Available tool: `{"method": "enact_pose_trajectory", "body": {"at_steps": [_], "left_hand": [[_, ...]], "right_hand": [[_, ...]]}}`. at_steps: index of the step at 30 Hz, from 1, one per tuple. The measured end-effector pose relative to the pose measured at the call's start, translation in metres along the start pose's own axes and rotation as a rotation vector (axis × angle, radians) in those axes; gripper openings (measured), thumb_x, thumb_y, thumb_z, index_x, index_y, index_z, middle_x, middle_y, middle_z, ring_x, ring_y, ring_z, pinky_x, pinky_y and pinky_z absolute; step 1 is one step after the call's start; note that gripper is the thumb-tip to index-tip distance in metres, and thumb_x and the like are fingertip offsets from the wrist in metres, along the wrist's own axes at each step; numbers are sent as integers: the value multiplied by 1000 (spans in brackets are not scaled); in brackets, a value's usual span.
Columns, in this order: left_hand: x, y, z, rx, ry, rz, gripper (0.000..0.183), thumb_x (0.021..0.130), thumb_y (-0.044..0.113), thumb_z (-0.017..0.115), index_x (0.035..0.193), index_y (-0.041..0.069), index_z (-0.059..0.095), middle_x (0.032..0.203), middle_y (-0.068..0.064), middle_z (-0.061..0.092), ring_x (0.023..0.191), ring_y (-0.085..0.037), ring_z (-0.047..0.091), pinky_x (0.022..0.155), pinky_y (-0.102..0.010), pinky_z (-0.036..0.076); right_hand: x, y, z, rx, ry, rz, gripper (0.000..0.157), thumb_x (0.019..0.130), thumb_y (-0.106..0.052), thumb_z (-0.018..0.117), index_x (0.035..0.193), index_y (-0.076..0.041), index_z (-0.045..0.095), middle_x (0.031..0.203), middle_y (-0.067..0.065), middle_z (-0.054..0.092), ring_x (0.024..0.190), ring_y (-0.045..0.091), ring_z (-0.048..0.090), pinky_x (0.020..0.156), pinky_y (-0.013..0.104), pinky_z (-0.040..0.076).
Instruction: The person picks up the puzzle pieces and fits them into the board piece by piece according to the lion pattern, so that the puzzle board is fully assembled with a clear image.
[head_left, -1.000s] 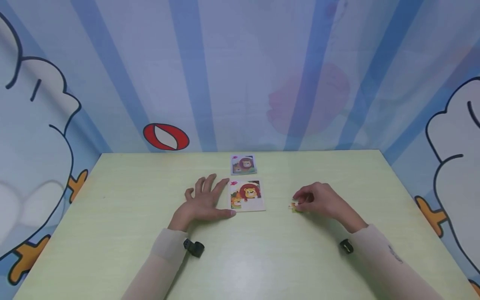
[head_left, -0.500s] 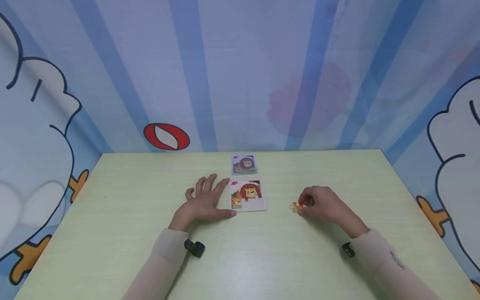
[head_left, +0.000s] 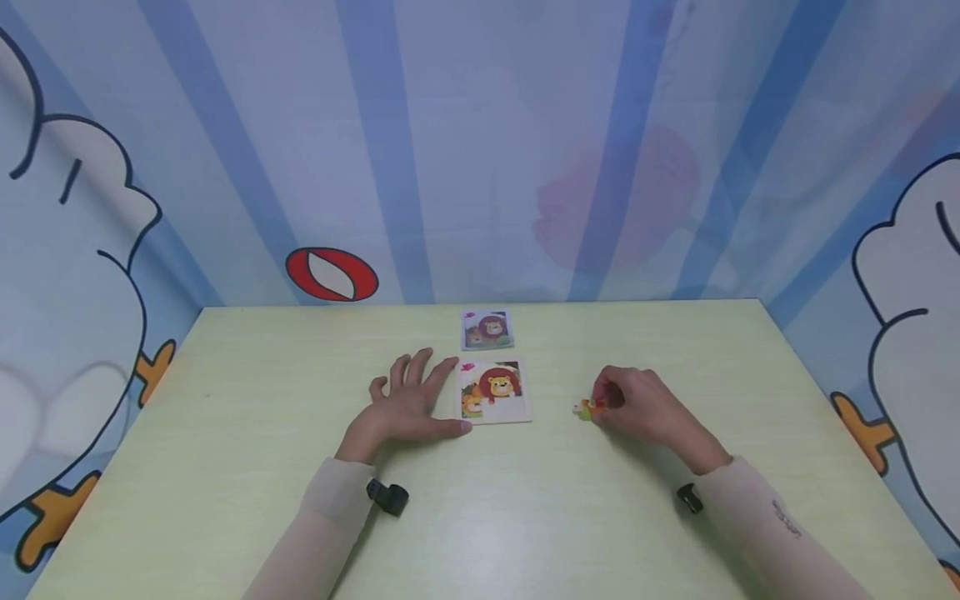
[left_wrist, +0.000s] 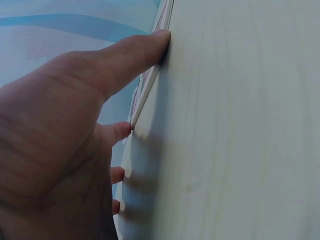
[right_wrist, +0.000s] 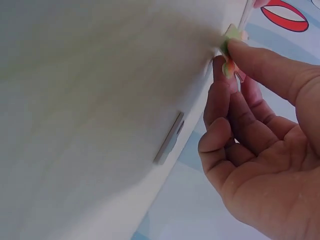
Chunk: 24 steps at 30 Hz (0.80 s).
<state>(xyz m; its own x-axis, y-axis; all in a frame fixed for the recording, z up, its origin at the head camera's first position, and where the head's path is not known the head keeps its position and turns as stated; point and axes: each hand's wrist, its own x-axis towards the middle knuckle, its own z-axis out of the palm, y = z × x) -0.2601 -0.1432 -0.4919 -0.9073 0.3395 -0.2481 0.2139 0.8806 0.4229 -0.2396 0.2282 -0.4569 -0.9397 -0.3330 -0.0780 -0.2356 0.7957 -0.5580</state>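
A puzzle board (head_left: 510,410) with a partly filled lion picture lies mid-table, its lower right showing white. Beside its left edge my left hand (head_left: 405,412) rests with spread fingers; its thumb and index fingertip touch the board's edge, as the left wrist view also shows of the thumb (left_wrist: 135,52). To the right, my right hand (head_left: 641,406) pinches a small green and orange jigsaw piece (head_left: 587,409) between thumb and fingers. In the right wrist view the pinched jigsaw piece (right_wrist: 231,40) is tilted, partly covered by the thumb.
A smaller lion picture card (head_left: 487,330) lies just behind the board. On the table (head_left: 300,375), another flat piece (right_wrist: 170,138) lies near the right hand in the right wrist view. A printed cloth backdrop (head_left: 480,150) stands along the table's far edge.
My right hand shifts a little right, then slightly back left, its grip on the jigsaw piece changing; the piece now looks more tilted. My left hand and the board stay in place.
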Motion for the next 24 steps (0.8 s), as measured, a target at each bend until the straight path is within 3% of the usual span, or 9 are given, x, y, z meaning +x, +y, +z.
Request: {"method": "enact_pose_trajectory", "body": {"at_steps": [6,13,24], "left_hand": [[0,-1,0,3,1,1,110,86,69,74,173,33,17,182,-13,0,165,-48,-3,121,-84,8],[0,1,0,-1,2,2,109,86,68,74,173,32,18,182,-13,1,165,-48,-2,121,-84,8],[0,1,0,3,0,3,110,86,69,74,173,32,17,182,-12,0,165,-48,-3,121,-84,8]], "right_hand": [[6,-2,2,110,-20,0,7,95,-14,80,99,-14,74,87,1,75,76,13,62,67,27,49],[14,-12,4,206,-6,-21,10,94,-21,84,101,-16,78,87,1,79,75,15,65,66,28,46],[24,-37,9,300,-20,-53,13,94,-30,85,102,-20,82,81,11,79,62,14,51,59,28,38]]}}
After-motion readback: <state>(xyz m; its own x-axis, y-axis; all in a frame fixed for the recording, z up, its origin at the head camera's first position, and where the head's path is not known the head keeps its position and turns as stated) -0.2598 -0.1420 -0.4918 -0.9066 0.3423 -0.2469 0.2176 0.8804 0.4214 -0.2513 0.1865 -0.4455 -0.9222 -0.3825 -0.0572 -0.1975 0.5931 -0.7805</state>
